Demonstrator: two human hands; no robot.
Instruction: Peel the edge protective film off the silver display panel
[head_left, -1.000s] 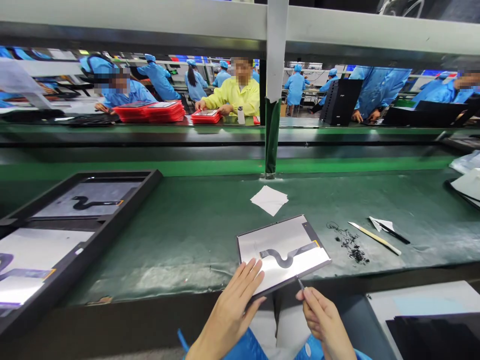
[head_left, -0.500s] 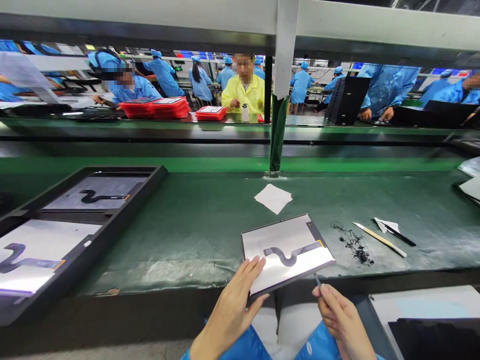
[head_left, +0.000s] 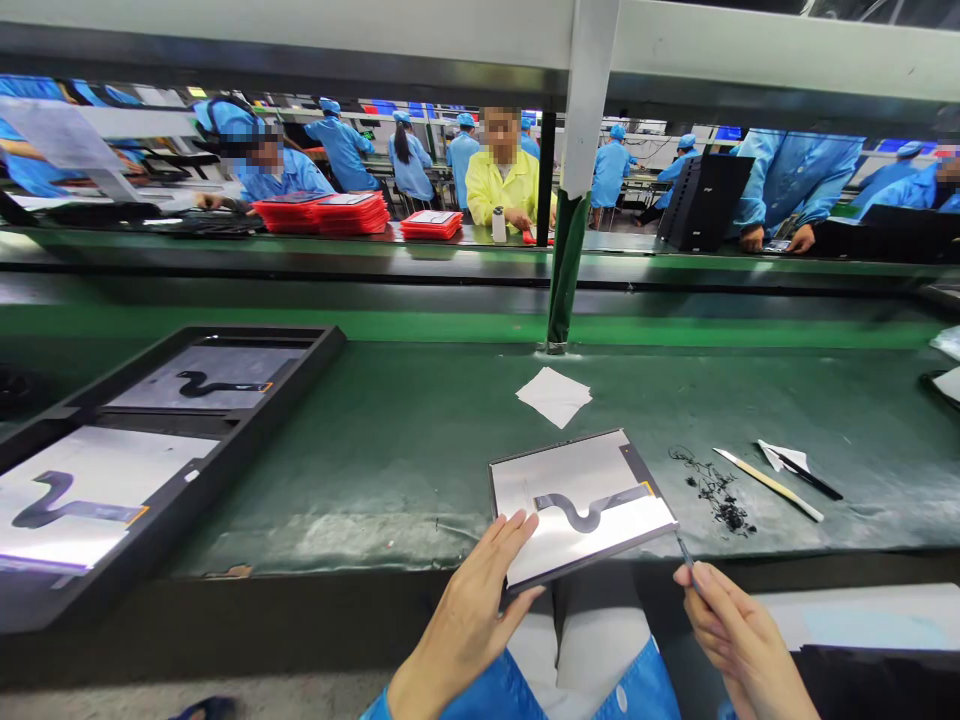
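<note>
An electronics factory floor: a long green worktop (head_left: 405,430) stretches beyond the left fingers (head_left: 514,543), which rest on a display panel (head_left: 592,480) with a flat cable (head_left: 589,522), and a black tray (head_left: 266,415) to their left holds similar panels. Well beyond the fingers, workers in blue (head_left: 409,165) sit in rows, and red stacks (head_left: 352,215) line a facing worktop (head_left: 300,246).

Bright indoor light, white glare on panel (head_left: 581,540), shadow under bench (head_left: 390,430), stretched edges.
</note>
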